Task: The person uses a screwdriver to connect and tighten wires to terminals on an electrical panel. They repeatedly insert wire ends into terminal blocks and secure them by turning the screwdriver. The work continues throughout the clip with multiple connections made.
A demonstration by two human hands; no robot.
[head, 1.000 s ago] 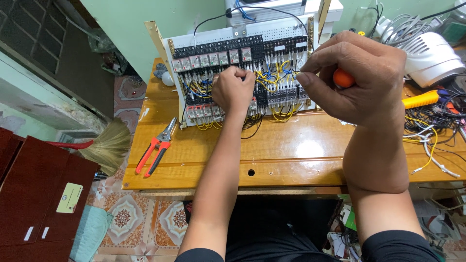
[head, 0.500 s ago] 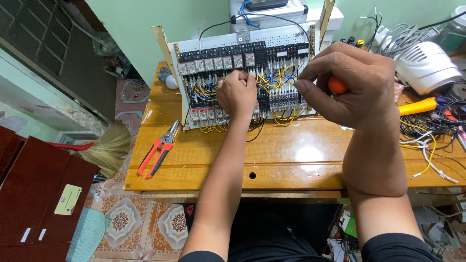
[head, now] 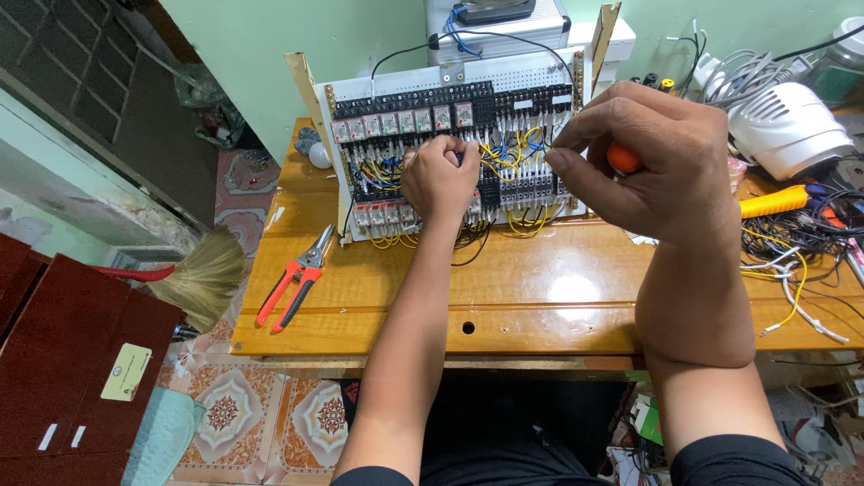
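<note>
The right hand (head: pixel 661 166) is closed around a screwdriver (head: pixel 624 157); only its orange handle shows between thumb and fingers, and the shaft and tip are hidden behind the hand, aimed at about 9 o'clock toward the panel (head: pixel 454 148). The left hand (head: pixel 439 180) is curled with its fingertips pinched on the wires (head: pixel 504 157) at the panel's middle; what it pinches is too small to tell.

The panel stands tilted upright at 12 o'clock on the surface (head: pixel 540 288), packed with black terminal rows, clear relays and yellow and blue wires. In so dense a bundle, I judge the tip could slip off a screw and nick a neighbouring wire, or a wire could pull free of the left hand if its pinch loosens. The left forearm crosses the loops hanging at the panel's foot and could snag them. The panel leans on thin wooden props, so a hard push might rock it.

At 9 o'clock lie red-handled cutters (head: pixel 295 283), well apart from both hands. At 3 o'clock a yellow tool (head: pixel 774 200) rests beside tangled cables (head: pixel 801 243).

At 8 o'clock, on the dark red cabinet (head: pixel 63 360), sits a pale yellow rectangular label (head: pixel 126 371), with two small white strips (head: pixel 61 436) lower down.
</note>
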